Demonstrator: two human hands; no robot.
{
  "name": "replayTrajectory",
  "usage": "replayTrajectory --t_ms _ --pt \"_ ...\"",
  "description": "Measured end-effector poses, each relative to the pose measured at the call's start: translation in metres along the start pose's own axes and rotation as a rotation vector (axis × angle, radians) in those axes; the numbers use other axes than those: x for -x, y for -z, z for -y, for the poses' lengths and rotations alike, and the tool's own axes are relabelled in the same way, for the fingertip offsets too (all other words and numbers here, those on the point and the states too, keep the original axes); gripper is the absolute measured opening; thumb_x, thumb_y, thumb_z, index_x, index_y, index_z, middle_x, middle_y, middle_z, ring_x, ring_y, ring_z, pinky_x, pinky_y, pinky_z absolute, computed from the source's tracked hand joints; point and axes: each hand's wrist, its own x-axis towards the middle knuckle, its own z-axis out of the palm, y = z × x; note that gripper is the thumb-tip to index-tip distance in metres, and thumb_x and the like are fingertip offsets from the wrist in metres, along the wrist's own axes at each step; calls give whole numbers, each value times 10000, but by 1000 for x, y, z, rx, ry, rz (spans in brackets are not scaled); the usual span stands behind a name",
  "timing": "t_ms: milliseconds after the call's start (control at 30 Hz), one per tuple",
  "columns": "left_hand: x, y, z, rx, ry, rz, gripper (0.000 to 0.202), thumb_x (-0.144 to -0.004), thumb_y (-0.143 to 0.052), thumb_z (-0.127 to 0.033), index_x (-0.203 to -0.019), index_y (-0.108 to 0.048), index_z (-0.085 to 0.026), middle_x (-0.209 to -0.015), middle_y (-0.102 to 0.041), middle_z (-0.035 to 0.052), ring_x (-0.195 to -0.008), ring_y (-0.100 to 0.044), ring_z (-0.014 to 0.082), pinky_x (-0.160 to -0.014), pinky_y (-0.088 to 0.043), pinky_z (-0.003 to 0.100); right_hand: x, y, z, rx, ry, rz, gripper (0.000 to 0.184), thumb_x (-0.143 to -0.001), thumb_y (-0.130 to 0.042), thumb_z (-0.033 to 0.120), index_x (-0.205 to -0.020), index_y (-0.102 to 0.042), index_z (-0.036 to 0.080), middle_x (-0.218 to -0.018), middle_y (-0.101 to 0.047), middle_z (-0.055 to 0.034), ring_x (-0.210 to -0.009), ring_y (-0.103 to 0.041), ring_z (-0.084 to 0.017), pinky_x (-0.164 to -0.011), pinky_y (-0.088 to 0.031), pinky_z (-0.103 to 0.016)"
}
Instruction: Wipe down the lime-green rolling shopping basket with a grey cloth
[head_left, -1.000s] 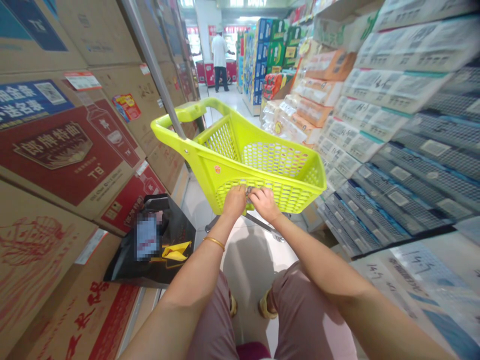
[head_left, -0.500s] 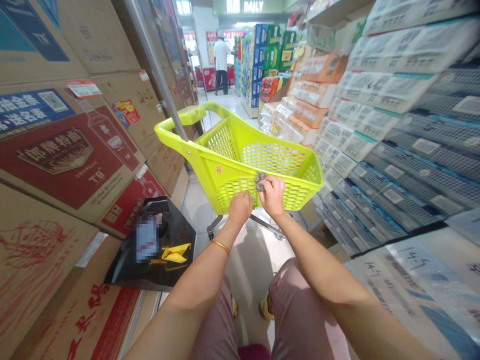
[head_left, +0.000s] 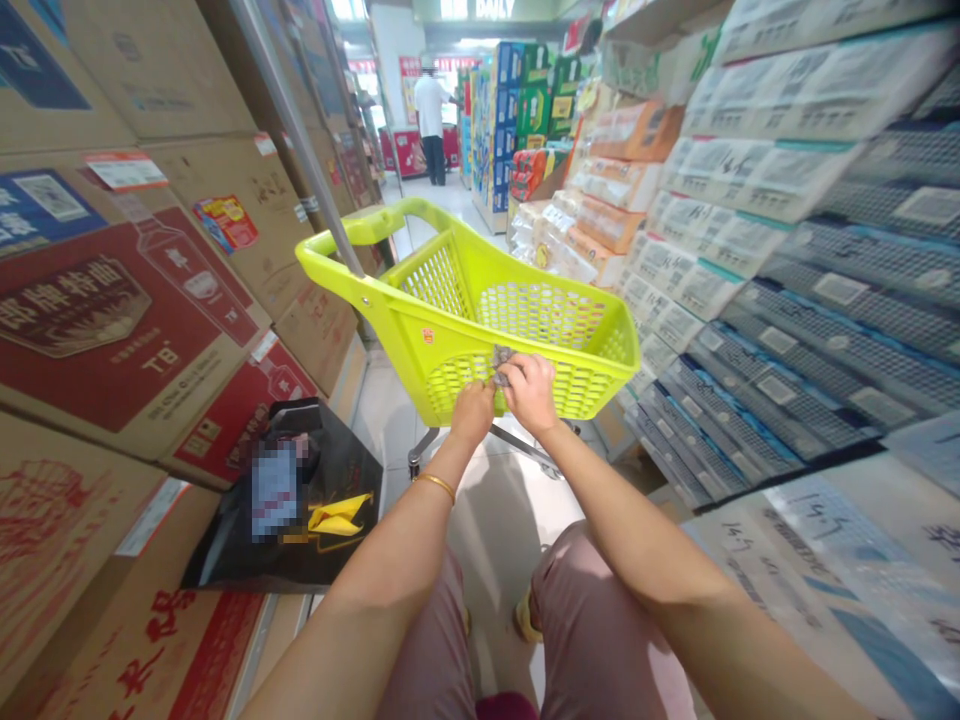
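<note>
A lime-green shopping cart (head_left: 390,310) with a perforated plastic basket stands side-on in front of me. My right hand (head_left: 529,388) is closed on a crumpled grey cloth (head_left: 501,362) against the near wall of the basket, just below its rim. Just left of it, my left hand (head_left: 474,410) is closed with its knuckles up, at the same perforated wall. Its fingertips are hidden, so whether it grips the basket edge or part of the cloth does not show.
Stacked cardboard boxes (head_left: 112,330) line the left side, with a black bag (head_left: 330,480) at their foot. Packaged goods (head_left: 750,320) are piled along the right. A person in white (head_left: 431,115) stands far down the aisle. A metal pole (head_left: 300,130) rises behind the cart handle.
My right hand has shifted slightly left with the grey cloth, closer to my left hand. The whole view has shifted a little, so the cart sits slightly further left.
</note>
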Motion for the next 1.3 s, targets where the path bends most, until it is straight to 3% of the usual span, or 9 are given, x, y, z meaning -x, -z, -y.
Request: replayTrajectory --t_ms 167,367,533,667,767,867,1067,1167,1300 --pt "-11 -3 8 77 -49 -24 317 -878 -364 -65 -1052 -622 -126 -942 -631 128 -916 -578 224 -872 -447 351 -9 -6 -4 66 0 15 257 -871 -482 242 -1073 -641 254 -1105 -570 -80 -1014 -374 -239 -846 -300 -362" --pt "-14 -10 8 56 -91 -22 276 -881 -389 -80 -983 -643 -117 -946 -637 119 -927 -569 219 -894 -434 345 6 -20 -11 121 44 26 228 -892 -491 277 -1051 -654 263 -1097 -602 -59 -984 -394 -229 -828 -287 -351" --pt "-11 -7 9 90 -84 -10 275 -865 -382 -57 -905 -646 -124 -899 -623 103 -909 -560 208 -871 -440 333 28 -28 -13 142 134 158 212 -900 -476 237 -1033 -641 250 -1103 -610 -53 -1009 -423 -223 -826 -290 -347" --pt "-8 -3 8 53 -81 -28 263 -884 -384 -92 -990 -618 -148 -880 -610 81 -894 -548 200 -845 -441 321 43 -31 -15 122 210 298 185 -903 -477 225 -1002 -633 233 -1137 -605 -60 -992 -434 -208 -786 -318 -328" --pt "-8 -3 7 35 -72 -24 254 -890 -393 -107 -1010 -610 -159 -891 -609 79 -891 -544 199 -836 -436 315 47 -30 -17 120 249 332 177 -905 -480 235 -998 -631 224 -1154 -599 -62 -1004 -432 -204 -787 -330 -322" --pt "-8 -5 7 50 -83 -34 259 -894 -391 -110 -1021 -613 -152 -896 -615 81 -892 -547 199 -848 -435 317 41 -26 -16 126 216 294 202 -910 -468 229 -1034 -628 222 -1129 -602 -67 -1012 -428 -208 -810 -323 -330" --pt "-10 -7 7 78 -82 -34 294 -903 -351 -101 -968 -637 -121 -938 -636 108 -907 -562 200 -879 -434 318 6 -10 -6 121 51 72 227 -904 -474 255 -1050 -648 258 -1105 -601 -66 -1014 -396 -226 -848 -299 -353" --pt "-8 -7 6 97 -102 -40 310 -912 -339 -114 -1030 -625 -116 -944 -645 110 -910 -570 201 -874 -440 320 -7 -8 -1 117 -19 -13 241 -904 -462 251 -1048 -654 273 -1101 -598 -62 -1022 -379 -235 -868 -284 -363" --pt "-6 -7 5 120 -124 -53 315 -908 -340 -117 -1010 -638 -109 -985 -654 128 -928 -575 210 -896 -437 342 -1 -14 -3 115 46 4 253 -900 -455 238 -1041 -660 283 -1091 -607 -48 -997 -384 -229 -856 -278 -358"
